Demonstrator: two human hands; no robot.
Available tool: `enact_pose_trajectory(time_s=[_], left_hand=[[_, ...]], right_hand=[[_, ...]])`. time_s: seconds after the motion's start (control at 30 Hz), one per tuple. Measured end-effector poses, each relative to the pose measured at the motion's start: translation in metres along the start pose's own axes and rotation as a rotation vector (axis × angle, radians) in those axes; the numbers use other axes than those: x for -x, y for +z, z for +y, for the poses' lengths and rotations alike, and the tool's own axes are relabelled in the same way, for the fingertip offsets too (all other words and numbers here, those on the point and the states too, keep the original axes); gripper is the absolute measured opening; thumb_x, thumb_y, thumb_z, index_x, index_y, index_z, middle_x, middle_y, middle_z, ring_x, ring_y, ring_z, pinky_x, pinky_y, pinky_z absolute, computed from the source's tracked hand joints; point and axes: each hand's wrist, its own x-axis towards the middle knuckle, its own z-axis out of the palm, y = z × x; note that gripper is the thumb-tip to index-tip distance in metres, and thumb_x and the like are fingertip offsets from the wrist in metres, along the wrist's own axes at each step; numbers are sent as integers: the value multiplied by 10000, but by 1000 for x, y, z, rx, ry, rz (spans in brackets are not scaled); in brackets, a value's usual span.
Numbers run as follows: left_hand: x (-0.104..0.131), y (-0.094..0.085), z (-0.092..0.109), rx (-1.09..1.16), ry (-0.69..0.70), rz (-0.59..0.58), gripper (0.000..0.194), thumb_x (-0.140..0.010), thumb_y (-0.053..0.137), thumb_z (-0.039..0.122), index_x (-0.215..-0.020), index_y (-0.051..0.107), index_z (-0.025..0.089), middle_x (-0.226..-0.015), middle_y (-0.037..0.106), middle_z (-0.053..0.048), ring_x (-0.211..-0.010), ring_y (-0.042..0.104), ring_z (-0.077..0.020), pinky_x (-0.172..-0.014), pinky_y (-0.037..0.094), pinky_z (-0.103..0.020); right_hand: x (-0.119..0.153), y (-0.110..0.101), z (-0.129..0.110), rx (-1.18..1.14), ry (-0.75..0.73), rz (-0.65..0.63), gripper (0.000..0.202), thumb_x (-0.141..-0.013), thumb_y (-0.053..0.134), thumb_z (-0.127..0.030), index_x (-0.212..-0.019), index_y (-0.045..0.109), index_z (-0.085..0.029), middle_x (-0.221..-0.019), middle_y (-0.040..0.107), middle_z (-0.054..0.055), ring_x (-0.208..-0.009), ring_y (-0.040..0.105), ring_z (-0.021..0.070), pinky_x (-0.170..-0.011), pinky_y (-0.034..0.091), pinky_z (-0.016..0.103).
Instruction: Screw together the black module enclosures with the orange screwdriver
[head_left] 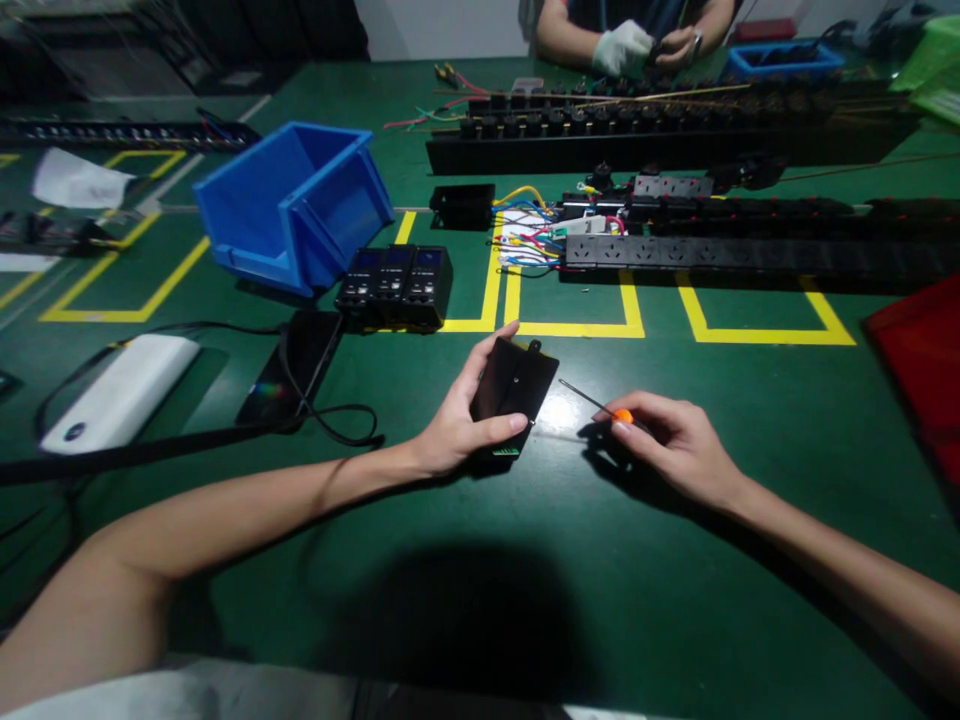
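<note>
My left hand (459, 420) is wrapped round a flat black module housing (510, 392), thumb across its face. The housing is tilted above the green table, with a small tab at its top end and a strip of green terminals at its lower end. In my right hand (679, 440) is a screwdriver (624, 416) with an orange handle, pinched between thumb and fingers. Its thin dark shaft points left toward the housing, and the tip is apart from it. The handle's rear end is hidden by my palm.
A blue bin (300, 205) stands at the back left, beside several black modules (395, 285). To the left lie a white power bank (120, 395) and a phone (289, 370) with cables. Black socket strips (690, 255) with loose wires lie beyond; a co-worker's gloved hand (622, 48) is behind them.
</note>
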Motion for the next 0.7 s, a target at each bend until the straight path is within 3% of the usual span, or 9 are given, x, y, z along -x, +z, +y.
enact_pose_trajectory(time_s=[0.1,0.17,0.33,0.53,0.7], left_hand=[[1,0,0,-25,-21,14,921,-681,844,290,-1475,378,315,-1375,530,-70,-1198,563,-241,-986,497,-340],[2,1,2,19,-84,30,931,-687,839,280,-1478,349,302,-1341,555,-90,-1130,610,-235,-919,531,-339],[2,4,8,241,-294,12,639,-765,782,315,-1287,435,190,-975,683,-82,-814,709,-201,-667,579,-295],[2,4,13,250,-344,28,493,-713,827,342,-1048,535,128,-845,695,-73,-667,683,-159,-561,557,-245],[-1,2,17,295,-443,52,496,-739,812,373,-1063,533,124,-822,698,-70,-717,686,-168,-624,561,-253]], right_hand=[[1,0,1,48,-9,-29,253,-936,600,-407,-908,710,-181,-826,733,88,-679,645,198,-576,466,308],[1,0,1,82,-19,-43,258,-941,595,-407,-916,714,-179,-814,734,83,-655,640,194,-560,454,307],[2,1,1,121,-56,-38,225,-943,612,-379,-971,737,-193,-845,759,62,-683,678,192,-607,489,305],[5,-3,9,259,-113,10,278,-926,661,-354,-1152,699,-196,-891,775,67,-547,617,148,-501,428,287],[6,-8,16,281,-267,18,208,-901,658,-264,-1090,635,-180,-825,738,63,-563,635,152,-489,444,269]])
